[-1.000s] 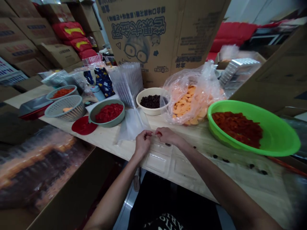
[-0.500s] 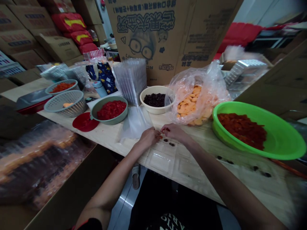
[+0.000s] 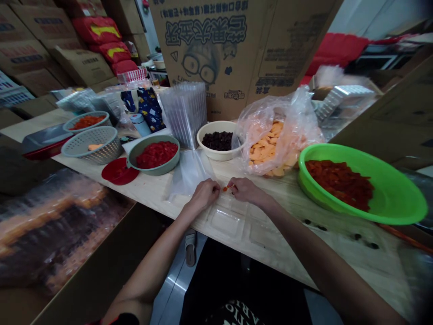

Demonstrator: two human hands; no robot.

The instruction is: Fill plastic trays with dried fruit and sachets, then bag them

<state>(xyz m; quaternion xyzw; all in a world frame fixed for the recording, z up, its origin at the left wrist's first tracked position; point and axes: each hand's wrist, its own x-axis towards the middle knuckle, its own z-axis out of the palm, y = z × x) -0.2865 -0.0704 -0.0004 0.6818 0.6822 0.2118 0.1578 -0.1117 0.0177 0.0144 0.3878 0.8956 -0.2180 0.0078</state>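
My left hand (image 3: 205,194) is closed, its fingers curled and pinched together over the clear plastic trays (image 3: 223,221). My right hand (image 3: 246,189) faces it, also in a pinch, with a sliver of something light at its fingertips. A small orange piece (image 3: 225,188) shows in the narrow gap between the two hands; whether it is held or lies in a tray I cannot tell. Several dark dried fruits (image 3: 322,228) sit in trays further right. Behind my hands are a cream bowl (image 3: 219,155) of dark fruit and a clear bag (image 3: 252,113) of orange slices.
A big green basin (image 3: 406,198) with red-orange pieces stands at the right. To the left are a grey-green bowl (image 3: 154,169) of red pieces, a red lid (image 3: 115,174) and a grey colander (image 3: 77,151). Clear sheets (image 3: 189,174) lie by my left hand; a large carton (image 3: 253,54) rises behind.
My hands have drawn slightly apart, and the orange piece shows between them. My right hand has come lower, covering the dark fruits seen beside it before.
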